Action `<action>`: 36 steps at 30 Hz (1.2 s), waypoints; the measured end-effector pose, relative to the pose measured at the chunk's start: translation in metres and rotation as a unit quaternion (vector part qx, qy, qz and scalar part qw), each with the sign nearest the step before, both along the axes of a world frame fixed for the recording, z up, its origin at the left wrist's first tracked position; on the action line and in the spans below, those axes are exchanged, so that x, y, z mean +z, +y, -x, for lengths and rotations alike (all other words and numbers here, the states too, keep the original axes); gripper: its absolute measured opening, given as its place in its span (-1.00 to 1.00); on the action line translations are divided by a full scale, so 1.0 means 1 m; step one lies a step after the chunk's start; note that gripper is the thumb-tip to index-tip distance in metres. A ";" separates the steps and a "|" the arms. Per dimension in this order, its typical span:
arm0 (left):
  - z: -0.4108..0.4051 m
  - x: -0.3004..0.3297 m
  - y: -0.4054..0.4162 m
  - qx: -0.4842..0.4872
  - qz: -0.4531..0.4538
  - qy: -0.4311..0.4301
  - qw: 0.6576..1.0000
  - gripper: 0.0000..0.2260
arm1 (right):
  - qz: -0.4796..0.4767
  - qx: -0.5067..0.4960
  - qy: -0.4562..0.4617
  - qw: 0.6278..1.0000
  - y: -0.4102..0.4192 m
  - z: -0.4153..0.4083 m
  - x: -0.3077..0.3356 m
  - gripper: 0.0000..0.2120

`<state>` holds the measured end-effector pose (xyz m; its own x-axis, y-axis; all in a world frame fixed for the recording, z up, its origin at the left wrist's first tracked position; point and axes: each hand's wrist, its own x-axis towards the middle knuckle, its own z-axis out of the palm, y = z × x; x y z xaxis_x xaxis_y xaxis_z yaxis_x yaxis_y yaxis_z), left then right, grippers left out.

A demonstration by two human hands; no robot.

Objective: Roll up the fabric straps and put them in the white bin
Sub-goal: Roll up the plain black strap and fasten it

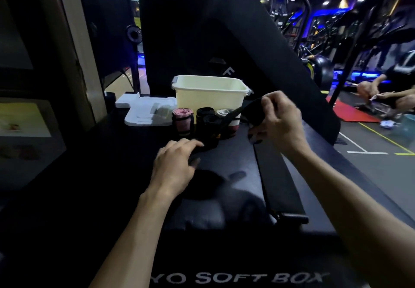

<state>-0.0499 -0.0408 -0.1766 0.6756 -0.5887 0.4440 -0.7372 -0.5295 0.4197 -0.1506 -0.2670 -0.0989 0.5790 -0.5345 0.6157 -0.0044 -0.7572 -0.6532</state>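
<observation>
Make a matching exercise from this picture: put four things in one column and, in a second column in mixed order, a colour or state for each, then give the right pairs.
Column one
1. white bin
2. pink roll
3. right hand
4. left hand

Column two
A. rolled up, standing on the black box in front of the bin
B. grips the raised end of the black strap
C. open at the top, lid lying beside it
D. pinches the low end of the black strap near the box surface

Pairs: 1-C, 2-A, 3-B, 4-D
</observation>
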 end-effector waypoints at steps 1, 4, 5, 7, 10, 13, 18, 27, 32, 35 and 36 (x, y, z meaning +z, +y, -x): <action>0.000 0.000 -0.002 0.007 0.003 0.010 1.000 -0.65 | -0.017 -0.019 -0.020 0.999 -0.011 0.006 0.005 -0.80; -0.001 -0.001 -0.006 0.028 0.039 0.068 0.997 -0.70 | -0.117 -0.043 -0.086 0.989 -0.035 0.023 0.022 -0.79; -0.003 -0.001 -0.008 0.029 0.047 0.076 0.996 -0.73 | -0.154 -0.046 -0.111 0.981 -0.041 0.029 0.027 -0.80; -0.007 -0.004 -0.012 0.016 0.062 0.100 0.993 -0.79 | -0.222 -0.034 -0.145 0.963 -0.053 0.041 0.034 -0.82; -0.007 -0.005 -0.022 -0.010 0.101 0.146 0.984 -0.76 | -0.279 -0.021 -0.165 0.946 -0.072 0.055 0.033 -0.84; 0.006 0.002 -0.036 -0.111 0.210 0.277 0.931 -0.73 | -0.294 -0.027 -0.163 0.941 -0.092 0.062 0.019 -0.89; 0.032 0.013 -0.066 -0.270 0.246 0.453 0.813 -0.80 | -0.239 -0.063 -0.110 0.963 -0.125 0.056 -0.009 -0.91; 0.036 0.019 -0.112 -0.327 0.136 0.571 0.741 -0.79 | -0.036 -0.120 0.065 0.990 -0.163 0.012 -0.015 -0.76; 0.034 0.015 -0.134 -0.298 0.115 0.566 0.760 -0.92 | -0.042 -0.075 0.081 0.993 -0.177 -0.040 -0.017 -0.81; 0.033 0.010 -0.140 -0.296 0.114 0.578 0.752 -0.97 | -0.029 -0.048 0.131 0.990 -0.183 -0.072 -0.019 -0.83; 0.034 0.009 -0.141 -0.301 0.110 0.585 0.745 -0.95 | -0.022 -0.042 0.147 0.988 -0.183 -0.081 -0.018 -0.83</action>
